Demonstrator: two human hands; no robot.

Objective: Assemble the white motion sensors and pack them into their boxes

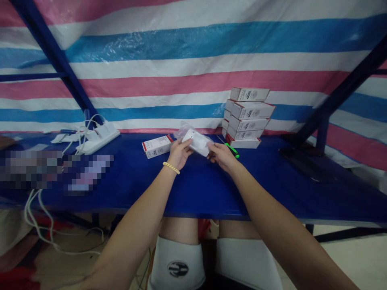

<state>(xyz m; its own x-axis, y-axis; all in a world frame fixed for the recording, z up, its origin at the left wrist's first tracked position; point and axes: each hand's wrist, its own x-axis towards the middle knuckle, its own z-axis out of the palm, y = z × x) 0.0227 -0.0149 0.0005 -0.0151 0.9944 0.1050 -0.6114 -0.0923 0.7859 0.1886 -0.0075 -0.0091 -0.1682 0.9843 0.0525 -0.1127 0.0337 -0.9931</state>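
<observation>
Between my two hands is a white rectangular device in a clear plastic bag (196, 141), tilted down toward the right. My left hand (180, 154) grips its lower left side, thumb on top, and wears a yellow coiled band at the wrist. My right hand (222, 155) pinches the right end of the bag. Loose plastic sticks up past the device at the upper left. Just left of my left hand lies a red and white box (157, 146) on the blue table (199, 191). A green-handled screwdriver (232, 150) rests behind my right hand, partly hidden by it.
Several similar boxes are stacked (249, 117) at the back, right of centre. A white power strip (98, 139) with plugs and cables stands at the back left. A dark flat object (305, 163) lies on the right. Blue metal posts and a striped sheet border the table.
</observation>
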